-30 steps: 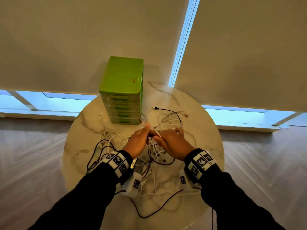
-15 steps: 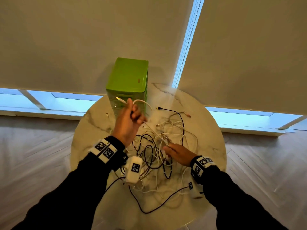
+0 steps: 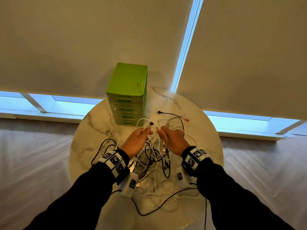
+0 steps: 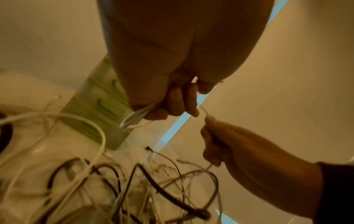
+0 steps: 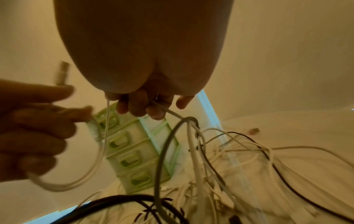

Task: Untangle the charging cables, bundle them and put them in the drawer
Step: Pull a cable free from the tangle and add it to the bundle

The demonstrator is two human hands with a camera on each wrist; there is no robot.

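Hands are both raised a little above a round marble table [image 3: 204, 130], close together but not touching, in front of a green drawer unit [image 3: 127, 90]. The left hand [image 3: 135, 142] has its fingers curled around a white cable [image 3: 143, 121]; in the left wrist view the loops of this cable come out under the clenched fingers [image 4: 178, 100], and in the head view the cable makes an arc above the hand and ends in a plug with a dark tip [image 3: 151, 123], held just in front of the lowest drawers. The right hand [image 3: 172, 139] is also closed on cable: in the right wrist view a thin white strand [image 5: 107, 119] hangs down from its fingers [image 5: 138, 106] and a thicker pale one [image 5: 172, 112] goes out between them toward the heap. Whether both hands hold the same cable, I cannot tell. Under and between the wrists lies the tangle of cables [image 3: 154, 156], white and black ones crossed over each other on the table top. One black cable [image 3: 172, 114] reaches out from the heap to the right of the drawer unit, with its plug lying on the marble, and another black one [image 3: 159, 205] runs in a long curve along the near edge of the table. The drawer unit stands at the far side of the table, and its drawers look closed. Behind the table hang two pale roller blinds [image 3: 249, 55] with a narrow bright gap between them.
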